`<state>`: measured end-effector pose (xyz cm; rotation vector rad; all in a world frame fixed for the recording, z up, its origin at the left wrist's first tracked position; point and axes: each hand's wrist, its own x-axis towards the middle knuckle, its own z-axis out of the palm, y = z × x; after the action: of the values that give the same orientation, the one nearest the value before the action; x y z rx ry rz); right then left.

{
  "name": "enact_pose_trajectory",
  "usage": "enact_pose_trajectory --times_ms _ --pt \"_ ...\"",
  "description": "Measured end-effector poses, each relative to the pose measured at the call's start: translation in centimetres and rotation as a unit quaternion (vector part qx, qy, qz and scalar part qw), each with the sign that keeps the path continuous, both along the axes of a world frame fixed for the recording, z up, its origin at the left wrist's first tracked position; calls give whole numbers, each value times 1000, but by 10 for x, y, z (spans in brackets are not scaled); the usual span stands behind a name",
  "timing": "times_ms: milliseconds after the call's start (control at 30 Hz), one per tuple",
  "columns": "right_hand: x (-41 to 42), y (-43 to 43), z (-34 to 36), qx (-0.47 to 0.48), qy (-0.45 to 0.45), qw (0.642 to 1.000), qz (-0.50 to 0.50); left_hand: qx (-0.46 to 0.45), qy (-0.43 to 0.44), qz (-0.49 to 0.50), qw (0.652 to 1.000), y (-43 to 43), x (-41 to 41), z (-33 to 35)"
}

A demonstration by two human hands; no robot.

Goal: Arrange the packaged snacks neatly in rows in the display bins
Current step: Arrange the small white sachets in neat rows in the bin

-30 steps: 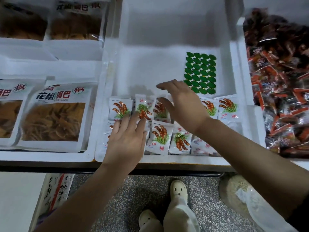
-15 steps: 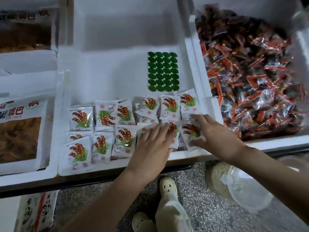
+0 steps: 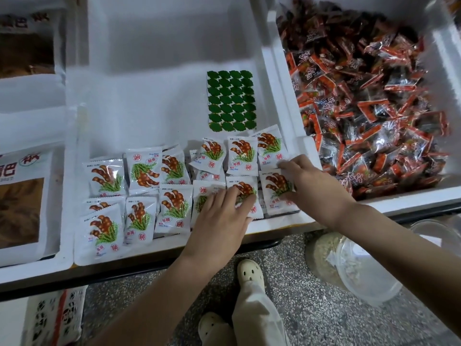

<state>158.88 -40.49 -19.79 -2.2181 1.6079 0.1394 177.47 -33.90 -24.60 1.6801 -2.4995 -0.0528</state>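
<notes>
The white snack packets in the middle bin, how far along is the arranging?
Partway. Two rough rows of white packets already lie along the near edge of the middle bin. In hand: the left hand presses packets flat in the near row, while the right hand adjusts the packet at the right end. Left: several packets overlap or sit tilted, and the bin's back half is bare except for a green sheet.

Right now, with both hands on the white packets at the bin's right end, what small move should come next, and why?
Probably square up the packet under the right hand: it sits tilted beside the bin wall, while the left hand lies flat on its neighbours. The row behind also overlaps crookedly.
</notes>
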Motion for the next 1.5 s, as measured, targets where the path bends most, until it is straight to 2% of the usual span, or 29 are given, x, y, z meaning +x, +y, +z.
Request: enact_pose_trajectory --times_ms 233,400,467,633,733,833,900,1167,1333,1500 --pt "2 4 6 -51 92 993 53 3 14 6 1000 -2 0 3" --pt "29 -25 14 -154 -56 982 89 2 34 -1 999 -6 7 7" --pt "52 -44 13 -136 -81 981 115 1 49 21 999 -14 17 14" --pt "79 -75 -9 -37 2 990 133 51 88 105 989 -61 44 31" --pt "77 -76 -21 -20 -50 991 126 64 69 98 991 -92 47 29" --pt "75 -76 -29 -25 -99 983 154 117 39 84 989 -110 46 22" --pt "74 -77 -32 -31 -112 978 175 122 11 80 989 -113 46 18" --pt "74 -74 -36 -59 -163 966 190 74 8 109 991 -99 50 20" --pt "76 -49 -28 -156 -213 945 193 67 22 111 991 -87 51 28" --pt "59 2 -33 -155 -168 947 228 2 22 115 993 -38 73 29"
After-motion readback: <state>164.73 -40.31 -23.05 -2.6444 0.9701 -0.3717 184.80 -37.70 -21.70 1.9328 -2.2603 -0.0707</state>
